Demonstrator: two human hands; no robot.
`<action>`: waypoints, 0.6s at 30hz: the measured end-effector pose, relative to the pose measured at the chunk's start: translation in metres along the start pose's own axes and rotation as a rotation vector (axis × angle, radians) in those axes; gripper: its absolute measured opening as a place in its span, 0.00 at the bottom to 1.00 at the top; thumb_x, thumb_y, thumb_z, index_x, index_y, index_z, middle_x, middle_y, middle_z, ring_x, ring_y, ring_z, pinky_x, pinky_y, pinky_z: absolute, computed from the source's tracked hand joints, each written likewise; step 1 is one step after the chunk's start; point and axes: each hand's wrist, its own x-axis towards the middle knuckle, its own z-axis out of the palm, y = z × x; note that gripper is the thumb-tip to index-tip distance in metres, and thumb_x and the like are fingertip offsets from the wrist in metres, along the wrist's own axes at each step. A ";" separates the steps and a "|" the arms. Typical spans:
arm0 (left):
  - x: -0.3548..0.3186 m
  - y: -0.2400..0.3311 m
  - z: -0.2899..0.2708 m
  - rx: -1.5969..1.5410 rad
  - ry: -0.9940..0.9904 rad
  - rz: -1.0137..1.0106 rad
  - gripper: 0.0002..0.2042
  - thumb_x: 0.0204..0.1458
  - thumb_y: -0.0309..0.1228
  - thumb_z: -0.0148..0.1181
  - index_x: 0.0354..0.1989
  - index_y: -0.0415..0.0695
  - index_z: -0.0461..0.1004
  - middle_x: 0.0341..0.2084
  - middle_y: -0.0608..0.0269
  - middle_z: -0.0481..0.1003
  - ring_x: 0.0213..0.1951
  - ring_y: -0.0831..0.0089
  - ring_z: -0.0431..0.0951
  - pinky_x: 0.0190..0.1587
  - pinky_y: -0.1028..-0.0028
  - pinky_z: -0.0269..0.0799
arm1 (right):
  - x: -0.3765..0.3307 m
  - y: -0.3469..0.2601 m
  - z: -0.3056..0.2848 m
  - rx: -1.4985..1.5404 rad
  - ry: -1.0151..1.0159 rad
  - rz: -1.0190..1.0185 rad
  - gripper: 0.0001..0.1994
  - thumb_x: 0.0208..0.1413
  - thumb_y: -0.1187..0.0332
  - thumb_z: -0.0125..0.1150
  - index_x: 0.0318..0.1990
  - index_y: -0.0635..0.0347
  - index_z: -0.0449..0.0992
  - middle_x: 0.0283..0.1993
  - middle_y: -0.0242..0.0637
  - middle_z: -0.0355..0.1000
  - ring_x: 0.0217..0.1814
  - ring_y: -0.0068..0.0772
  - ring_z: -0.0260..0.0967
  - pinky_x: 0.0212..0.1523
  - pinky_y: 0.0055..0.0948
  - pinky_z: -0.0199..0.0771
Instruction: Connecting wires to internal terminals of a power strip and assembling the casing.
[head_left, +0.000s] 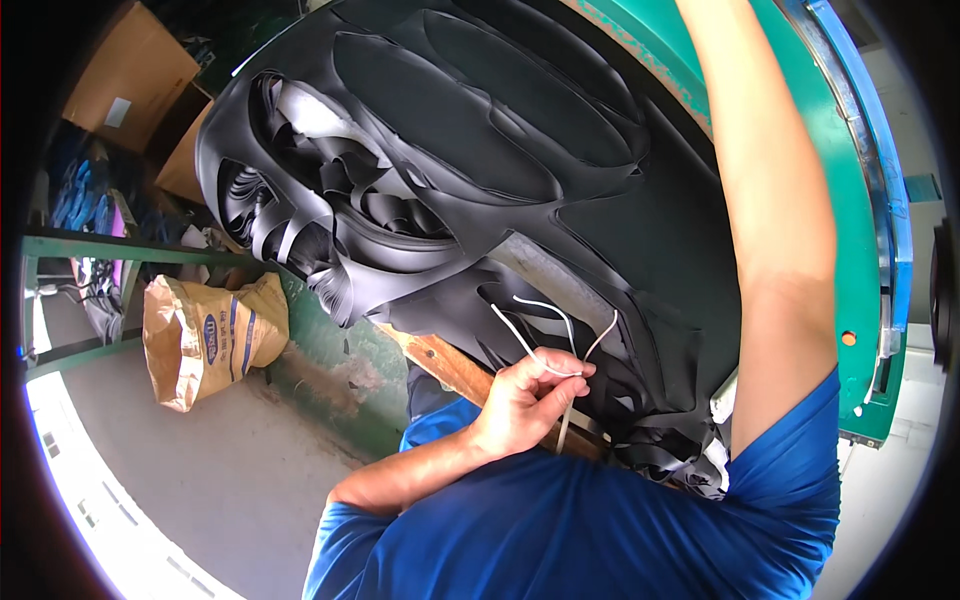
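My left hand point(522, 408) is closed in a pinch on several thin white cords point(516, 330). Their loose ends fan out above my fingertips, and one length hangs below toward my blue shirt. Just beyond this hand lies a large heap of black sheet material point(450, 115) with oval cut-outs and curled strips along its left side. My right arm stretches up past the heap and leaves the picture at the top, so the right hand is out of sight.
A green machine frame point(812, 140) with a blue outer rim curves along the right. A wooden edge point(450, 365) shows under the black sheets. At left, an open brown paper sack point(175, 345) stands by a green metal rack point(130, 248). Behind it is a cardboard box point(130, 75).
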 end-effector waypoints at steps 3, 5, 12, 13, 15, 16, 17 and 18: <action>0.000 0.000 0.002 -0.009 -0.006 0.010 0.11 0.60 0.15 0.55 0.49 0.39 0.69 0.47 0.53 0.77 0.44 0.73 0.81 0.48 0.74 0.78 | -0.041 -0.007 -0.006 -0.010 -0.035 -0.044 0.12 0.50 0.84 0.47 0.44 0.74 0.66 0.46 0.61 0.70 0.47 0.55 0.72 0.55 0.46 0.78; -0.004 0.001 -0.001 0.013 0.038 0.018 0.11 0.60 0.15 0.55 0.49 0.39 0.69 0.47 0.54 0.77 0.43 0.73 0.81 0.49 0.75 0.78 | -0.084 0.012 0.006 -0.065 -0.050 -0.069 0.11 0.50 0.84 0.48 0.43 0.71 0.66 0.46 0.60 0.70 0.45 0.54 0.72 0.52 0.44 0.78; 0.001 0.001 0.005 -0.003 0.001 -0.030 0.11 0.61 0.16 0.54 0.50 0.40 0.69 0.46 0.56 0.78 0.44 0.74 0.81 0.48 0.75 0.77 | -0.181 -0.066 -0.054 0.255 -0.406 0.280 0.09 0.54 0.71 0.57 0.41 0.64 0.73 0.53 0.61 0.68 0.42 0.46 0.71 0.41 0.32 0.72; 0.001 0.003 0.006 -0.009 -0.001 -0.034 0.11 0.61 0.16 0.54 0.49 0.41 0.70 0.46 0.57 0.78 0.44 0.73 0.81 0.48 0.75 0.77 | -0.212 -0.083 -0.052 -0.183 -0.194 0.032 0.15 0.60 0.65 0.56 0.46 0.71 0.75 0.66 0.67 0.61 0.43 0.41 0.66 0.38 0.29 0.67; 0.002 -0.001 0.011 -0.095 0.004 0.044 0.11 0.61 0.14 0.52 0.49 0.39 0.71 0.44 0.61 0.77 0.46 0.76 0.78 0.51 0.74 0.77 | -0.263 -0.084 -0.034 0.008 -0.290 0.088 0.16 0.60 0.63 0.56 0.43 0.70 0.78 0.61 0.69 0.64 0.46 0.45 0.69 0.47 0.32 0.73; 0.002 0.000 0.011 -0.090 -0.006 0.040 0.11 0.61 0.14 0.52 0.49 0.39 0.71 0.44 0.61 0.77 0.46 0.76 0.78 0.51 0.74 0.77 | -0.290 -0.085 -0.032 0.016 -0.196 -0.037 0.20 0.61 0.63 0.52 0.50 0.74 0.76 0.66 0.77 0.54 0.45 0.47 0.64 0.45 0.34 0.69; 0.003 0.003 0.011 -0.059 -0.041 0.003 0.11 0.61 0.14 0.52 0.49 0.39 0.71 0.44 0.61 0.78 0.45 0.76 0.78 0.51 0.74 0.77 | -0.314 -0.099 -0.034 0.031 -0.124 -0.090 0.21 0.61 0.63 0.51 0.53 0.73 0.75 0.67 0.75 0.54 0.42 0.42 0.60 0.41 0.37 0.66; 0.005 0.005 0.012 -0.027 -0.076 -0.034 0.12 0.60 0.14 0.52 0.50 0.39 0.71 0.45 0.60 0.78 0.45 0.76 0.79 0.51 0.74 0.77 | -0.333 -0.115 -0.043 0.006 -0.101 -0.140 0.21 0.62 0.64 0.51 0.55 0.73 0.74 0.68 0.72 0.55 0.43 0.41 0.60 0.40 0.37 0.65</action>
